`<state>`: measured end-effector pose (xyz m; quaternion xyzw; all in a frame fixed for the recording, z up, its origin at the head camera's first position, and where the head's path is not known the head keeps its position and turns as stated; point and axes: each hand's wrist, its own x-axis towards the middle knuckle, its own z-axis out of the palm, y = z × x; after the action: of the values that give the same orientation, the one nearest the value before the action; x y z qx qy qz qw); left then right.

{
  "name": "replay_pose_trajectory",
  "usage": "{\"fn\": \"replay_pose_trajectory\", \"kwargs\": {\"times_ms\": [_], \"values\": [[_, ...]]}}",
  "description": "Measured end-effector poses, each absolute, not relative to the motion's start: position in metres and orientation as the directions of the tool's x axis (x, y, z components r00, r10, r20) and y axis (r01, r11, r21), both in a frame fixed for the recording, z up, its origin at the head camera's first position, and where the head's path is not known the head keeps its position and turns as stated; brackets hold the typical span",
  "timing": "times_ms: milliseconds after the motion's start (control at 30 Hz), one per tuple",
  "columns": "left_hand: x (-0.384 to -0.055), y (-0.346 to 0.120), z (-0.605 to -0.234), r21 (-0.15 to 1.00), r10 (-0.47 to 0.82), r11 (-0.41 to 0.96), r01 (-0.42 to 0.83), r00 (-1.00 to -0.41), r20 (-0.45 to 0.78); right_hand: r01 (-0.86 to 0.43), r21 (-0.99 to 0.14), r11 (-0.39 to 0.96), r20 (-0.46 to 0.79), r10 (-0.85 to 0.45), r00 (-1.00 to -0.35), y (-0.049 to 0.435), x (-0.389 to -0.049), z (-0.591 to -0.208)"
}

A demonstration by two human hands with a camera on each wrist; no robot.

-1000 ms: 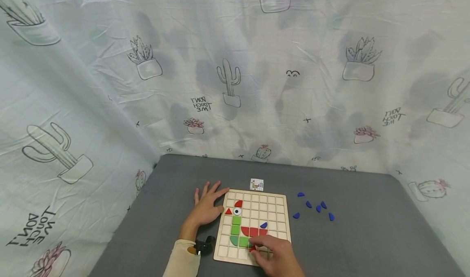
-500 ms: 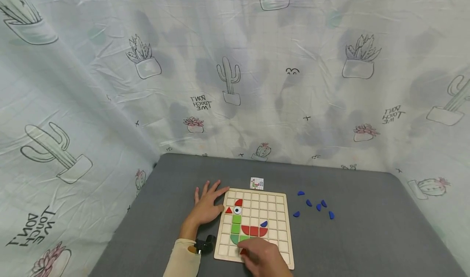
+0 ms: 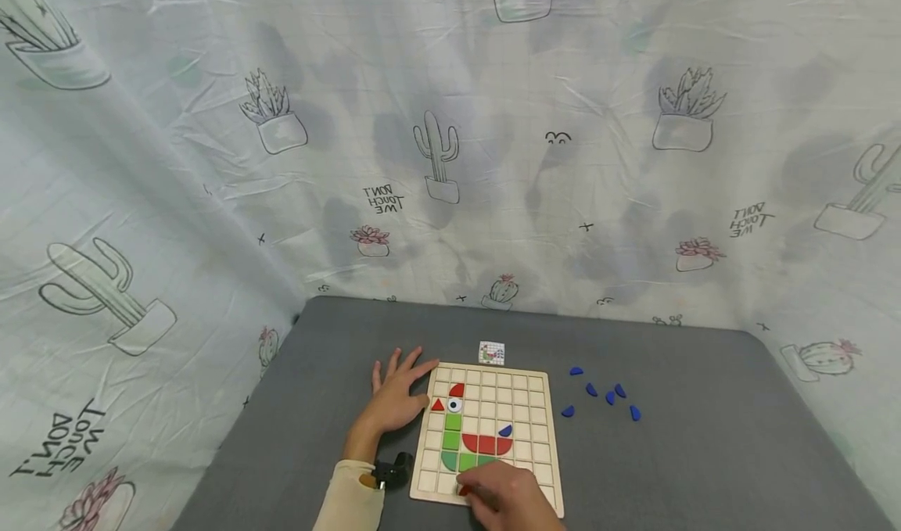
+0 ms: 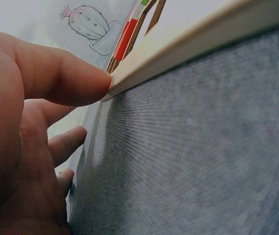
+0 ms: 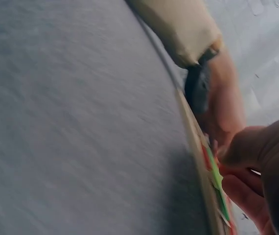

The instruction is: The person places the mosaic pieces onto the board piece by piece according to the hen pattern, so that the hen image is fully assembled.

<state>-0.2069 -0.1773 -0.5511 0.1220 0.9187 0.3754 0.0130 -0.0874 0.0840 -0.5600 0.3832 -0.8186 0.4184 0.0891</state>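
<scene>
A square wooden grid board (image 3: pixel 524 396) lies on the table, with red, green and blue flat pieces in its cells and a white round piece with a black dot (image 3: pixel 454 405). My left hand (image 3: pixel 396 401) rests at the board's left side with fingers spread. In the left wrist view its thumb (image 4: pixel 76 78) touches the board's edge. Over the near rows, my right hand (image 3: pixel 512 493) pinches a small red piece (image 3: pixel 463 490) between thumb and finger. Most of that piece is hidden, so its full shape does not show. Green squares (image 3: pixel 468 462) lie just beyond those fingertips.
Several blue half-round pieces (image 3: pixel 610 398) lie loose on the grey table (image 3: pixel 704 437) right of the board. A small printed card (image 3: pixel 491 353) lies behind the board. Cactus-patterned cloth (image 3: pixel 563 202) hangs along the back and sides.
My right hand has moved left along the board's near row with the red piece, then slightly toward me over the last half second. My left hand stays put.
</scene>
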Motion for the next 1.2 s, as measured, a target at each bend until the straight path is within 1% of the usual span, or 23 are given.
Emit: {"fn": "replay_pose_trajectory", "kwargs": {"times_ms": [67, 167, 267, 367, 433, 500, 700, 900, 1000, 1200], "values": [[-0.207, -0.177, -0.551, 0.694, 0.235, 0.687, 0.216, -0.97, 0.069, -0.706, -0.611, 0.359, 0.491, -0.527, -0.693, 0.092, -0.091, -0.557], [-0.207, -0.177, -0.551, 0.692, 0.233, 0.69, 0.213, -0.97, 0.067, -0.705, -0.576, 0.413, 0.536, -0.46, -0.708, 0.109, -0.101, -0.549], [-0.207, -0.177, -0.551, 0.691, 0.23, 0.691, 0.213, -0.971, 0.069, -0.702, -0.501, 0.505, 0.587, -0.397, -0.705, 0.132, -0.116, -0.539], [-0.207, -0.177, -0.551, 0.689, 0.231, 0.691, 0.217, -0.97, 0.074, -0.694, -0.425, 0.58, 0.629, -0.362, -0.688, 0.155, -0.131, -0.529], [-0.207, -0.177, -0.552, 0.688, 0.232, 0.691, 0.22, -0.97, 0.076, -0.675, -0.402, 0.619, 0.632, -0.345, -0.694, 0.17, -0.14, -0.524], [-0.207, -0.177, -0.552, 0.69, 0.234, 0.689, 0.222, -0.969, 0.079, -0.646, -0.395, 0.653, 0.616, -0.333, -0.714, 0.183, -0.147, -0.521], [-0.207, -0.177, -0.551, 0.696, 0.234, 0.683, 0.223, -0.969, 0.08, -0.546, -0.421, 0.724, 0.507, -0.312, -0.804, 0.211, -0.165, -0.526], [-0.206, -0.177, -0.552, 0.702, 0.229, 0.679, 0.215, -0.97, 0.076, -0.449, -0.5, 0.741, 0.372, -0.284, -0.884, 0.224, -0.172, -0.547], [-0.206, -0.177, -0.552, 0.705, 0.228, 0.676, 0.213, -0.971, 0.075, -0.433, -0.541, 0.721, 0.363, -0.265, -0.894, 0.224, -0.17, -0.554], [-0.206, -0.178, -0.552, 0.705, 0.229, 0.674, 0.219, -0.97, 0.082, -0.423, -0.577, 0.698, 0.42, -0.191, -0.887, 0.218, -0.164, -0.562]]}}
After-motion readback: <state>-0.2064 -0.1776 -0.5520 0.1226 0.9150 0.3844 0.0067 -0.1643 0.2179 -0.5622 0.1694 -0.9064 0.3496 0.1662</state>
